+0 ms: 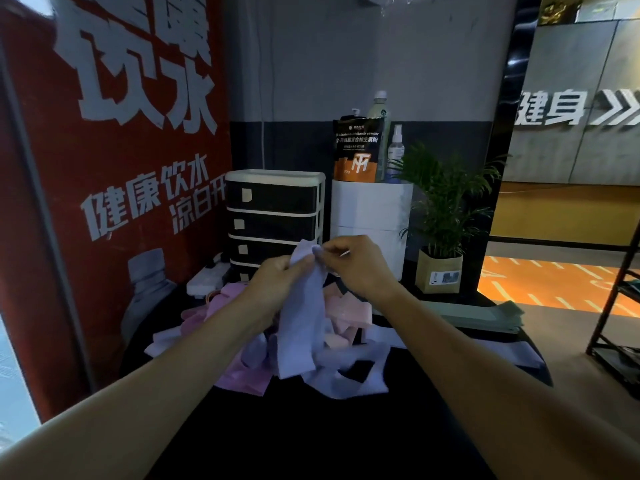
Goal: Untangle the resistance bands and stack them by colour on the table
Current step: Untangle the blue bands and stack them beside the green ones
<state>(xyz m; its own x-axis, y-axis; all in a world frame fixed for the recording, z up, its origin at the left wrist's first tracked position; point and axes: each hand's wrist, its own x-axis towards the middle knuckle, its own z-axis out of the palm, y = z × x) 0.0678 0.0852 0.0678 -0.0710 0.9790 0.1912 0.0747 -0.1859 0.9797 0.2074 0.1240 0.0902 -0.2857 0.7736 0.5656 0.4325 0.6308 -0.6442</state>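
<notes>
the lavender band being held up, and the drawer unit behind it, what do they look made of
Lavender band: looks like soft matte fabric or fabric-covered elastic; it drapes limp and creases where the left hand and right hand pinch it. It could be thin latex.
Drawer unit: likely hard plastic, with a smooth white frame and dark, slightly glossy drawer fronts.

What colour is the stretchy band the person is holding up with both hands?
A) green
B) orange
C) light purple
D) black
C: the band pinched at its top by the left hand and the right hand is pale purple, hanging down over the pink and purple pile on the black table.
</notes>
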